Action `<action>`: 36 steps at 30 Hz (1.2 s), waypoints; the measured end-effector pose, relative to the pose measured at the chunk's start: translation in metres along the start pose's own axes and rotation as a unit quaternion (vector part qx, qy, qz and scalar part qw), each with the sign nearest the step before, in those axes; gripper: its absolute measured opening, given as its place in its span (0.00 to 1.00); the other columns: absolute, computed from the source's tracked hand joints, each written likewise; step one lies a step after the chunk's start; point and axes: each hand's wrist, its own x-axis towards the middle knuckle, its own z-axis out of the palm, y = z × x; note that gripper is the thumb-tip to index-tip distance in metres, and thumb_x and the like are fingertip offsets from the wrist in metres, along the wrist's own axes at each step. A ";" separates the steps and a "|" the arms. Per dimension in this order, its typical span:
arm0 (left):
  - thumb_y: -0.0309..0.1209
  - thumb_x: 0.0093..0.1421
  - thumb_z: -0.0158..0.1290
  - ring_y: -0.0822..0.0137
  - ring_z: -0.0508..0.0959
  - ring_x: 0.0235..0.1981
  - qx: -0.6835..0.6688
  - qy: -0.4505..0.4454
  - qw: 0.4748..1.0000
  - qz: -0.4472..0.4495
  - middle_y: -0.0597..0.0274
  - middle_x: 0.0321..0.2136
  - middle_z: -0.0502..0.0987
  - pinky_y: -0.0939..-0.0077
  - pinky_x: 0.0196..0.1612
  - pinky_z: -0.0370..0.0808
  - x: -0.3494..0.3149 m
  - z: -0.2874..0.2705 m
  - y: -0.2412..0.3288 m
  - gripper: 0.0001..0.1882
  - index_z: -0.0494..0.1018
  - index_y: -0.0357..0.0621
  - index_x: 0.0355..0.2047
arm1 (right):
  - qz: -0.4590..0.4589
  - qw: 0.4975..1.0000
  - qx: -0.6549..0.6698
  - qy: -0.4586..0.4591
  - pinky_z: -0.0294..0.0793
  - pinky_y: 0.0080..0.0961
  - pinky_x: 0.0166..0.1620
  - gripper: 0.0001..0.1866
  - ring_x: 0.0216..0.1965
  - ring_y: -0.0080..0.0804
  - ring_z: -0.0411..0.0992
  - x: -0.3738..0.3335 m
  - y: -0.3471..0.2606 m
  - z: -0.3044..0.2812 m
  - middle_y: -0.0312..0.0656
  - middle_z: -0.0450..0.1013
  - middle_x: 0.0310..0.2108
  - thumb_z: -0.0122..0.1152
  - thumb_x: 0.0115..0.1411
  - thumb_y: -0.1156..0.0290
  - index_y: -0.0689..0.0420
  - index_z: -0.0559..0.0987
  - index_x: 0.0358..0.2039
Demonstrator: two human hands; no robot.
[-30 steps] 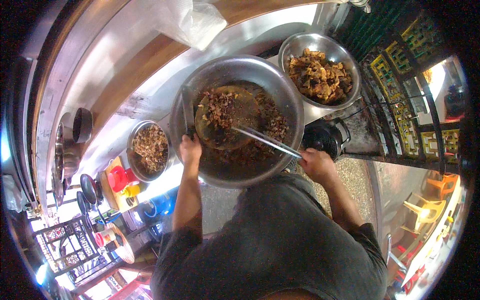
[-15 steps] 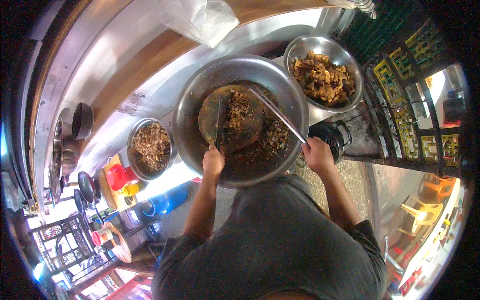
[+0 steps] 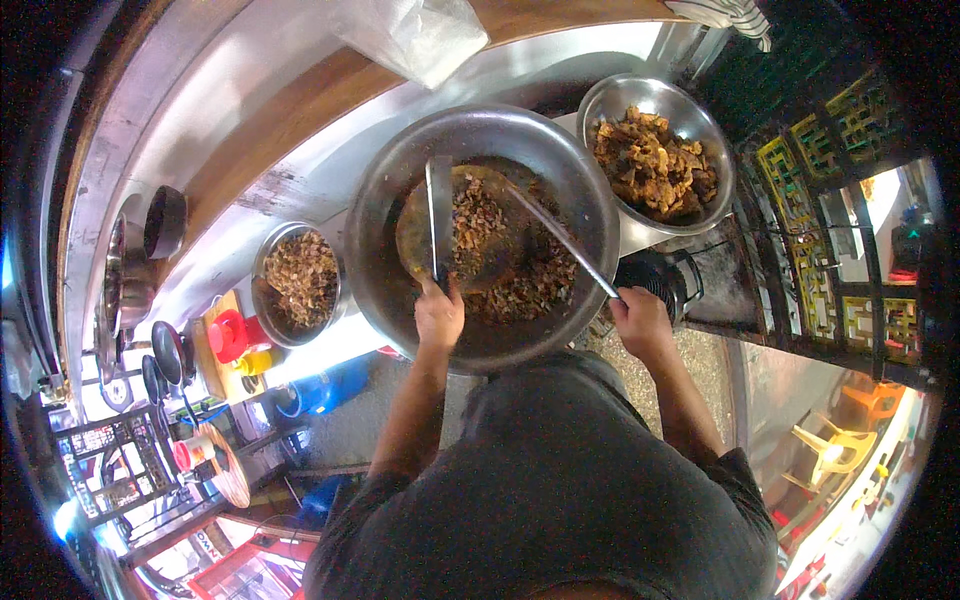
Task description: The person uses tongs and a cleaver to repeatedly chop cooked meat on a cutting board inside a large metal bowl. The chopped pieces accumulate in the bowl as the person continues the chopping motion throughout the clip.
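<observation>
A wide metal basin (image 3: pixel 375 300) in front of me holds a round chopping board (image 3: pixel 415 230). Chopped brown meat (image 3: pixel 480 215) lies on the board, and more bits (image 3: pixel 535 285) are spread in the basin to its right. My left hand (image 3: pixel 439 314) is closed round the handle of a cleaver (image 3: pixel 438 205), whose blade is above the board's left part, beside the meat. In my right hand (image 3: pixel 642 320) is a long narrow metal tool (image 3: pixel 565 240); its far end reaches the meat at the board's upper right. Its exact kind I cannot tell.
A steel bowl of browned meat chunks (image 3: pixel 655 165) stands at the far right, a smaller bowl of chopped meat (image 3: pixel 300 280) at the left. A black pot (image 3: pixel 650 275) sits right of the basin. A plastic bag (image 3: pixel 415 40) lies at the back; pans (image 3: pixel 172 352) hang left.
The cleaver has lifted and tilted, so that more of its blade's flat shows. My left hand has shifted slightly right; the right-hand tool stays nearly in place.
</observation>
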 end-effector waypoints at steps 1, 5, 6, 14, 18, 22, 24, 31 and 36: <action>0.42 0.63 0.52 0.39 0.81 0.34 0.021 -0.032 0.997 -0.066 0.32 0.28 0.78 0.46 0.36 0.78 -0.005 0.006 0.006 0.22 0.66 0.31 0.43 | 0.001 1.000 -0.003 0.004 0.74 0.51 0.38 0.12 0.34 0.59 0.74 0.001 0.005 -0.003 0.55 0.75 0.31 0.55 0.61 0.64 0.61 0.77 0.33; 0.43 0.65 0.50 0.38 0.81 0.34 0.109 -0.145 0.983 0.031 0.32 0.29 0.78 0.46 0.36 0.78 0.002 0.027 -0.039 0.23 0.66 0.30 0.43 | -0.009 0.999 -0.003 0.047 0.72 0.49 0.39 0.11 0.35 0.58 0.73 0.008 0.007 -0.013 0.55 0.74 0.30 0.57 0.60 0.66 0.62 0.78 0.34; 0.44 0.65 0.49 0.38 0.80 0.34 0.107 -0.122 0.987 0.006 0.33 0.29 0.78 0.47 0.37 0.78 0.004 0.012 -0.021 0.23 0.66 0.30 0.44 | 0.007 0.999 -0.004 0.053 0.71 0.48 0.39 0.11 0.36 0.58 0.72 0.008 0.008 -0.016 0.55 0.74 0.30 0.58 0.60 0.67 0.62 0.79 0.35; 0.45 0.66 0.48 0.35 0.80 0.36 0.113 -0.108 0.988 -0.002 0.33 0.31 0.79 0.45 0.40 0.77 0.024 -0.002 -0.043 0.23 0.67 0.31 0.42 | 0.078 0.990 -0.117 -0.024 0.73 0.50 0.41 0.14 0.37 0.56 0.74 -0.014 0.001 -0.060 0.54 0.74 0.32 0.52 0.62 0.63 0.62 0.76 0.29; 0.44 0.65 0.49 0.33 0.79 0.37 0.054 -0.026 0.997 -0.039 0.31 0.32 0.78 0.44 0.40 0.76 0.025 -0.023 -0.030 0.22 0.67 0.32 0.42 | 0.124 0.969 -0.172 -0.127 0.74 0.49 0.43 0.13 0.38 0.57 0.74 -0.022 -0.030 -0.075 0.55 0.75 0.33 0.54 0.60 0.64 0.62 0.79 0.29; 0.45 0.64 0.51 0.31 0.78 0.39 0.042 -0.067 0.996 -0.048 0.29 0.34 0.77 0.43 0.42 0.76 0.046 0.022 -0.113 0.23 0.67 0.33 0.43 | 0.141 0.939 -0.203 -0.241 0.78 0.47 0.43 0.12 0.39 0.57 0.77 0.004 -0.063 -0.053 0.56 0.77 0.35 0.54 0.57 0.68 0.61 0.82 0.31; 0.45 0.64 0.51 0.31 0.78 0.39 0.094 -0.087 0.992 -0.008 0.28 0.34 0.77 0.43 0.43 0.75 0.073 -0.017 -0.084 0.23 0.67 0.32 0.44 | 0.113 0.946 -0.211 -0.218 0.79 0.45 0.42 0.12 0.39 0.56 0.78 0.004 -0.063 -0.047 0.57 0.78 0.35 0.53 0.55 0.69 0.60 0.84 0.30; 0.45 0.66 0.48 0.33 0.79 0.38 0.018 -0.073 0.996 -0.056 0.31 0.32 0.78 0.44 0.43 0.75 0.059 0.010 -0.091 0.22 0.68 0.34 0.39 | 0.091 0.970 -0.198 -0.105 0.78 0.48 0.43 0.14 0.37 0.56 0.79 -0.011 -0.081 -0.055 0.57 0.79 0.33 0.48 0.58 0.68 0.63 0.81 0.31; 0.44 0.65 0.48 0.35 0.80 0.31 0.102 -0.083 0.977 0.167 0.35 0.27 0.79 0.44 0.36 0.78 0.012 0.007 -0.062 0.21 0.67 0.33 0.40 | 0.102 0.974 -0.164 -0.117 0.77 0.51 0.42 0.15 0.36 0.58 0.78 -0.007 -0.079 -0.030 0.57 0.78 0.33 0.46 0.61 0.66 0.63 0.78 0.33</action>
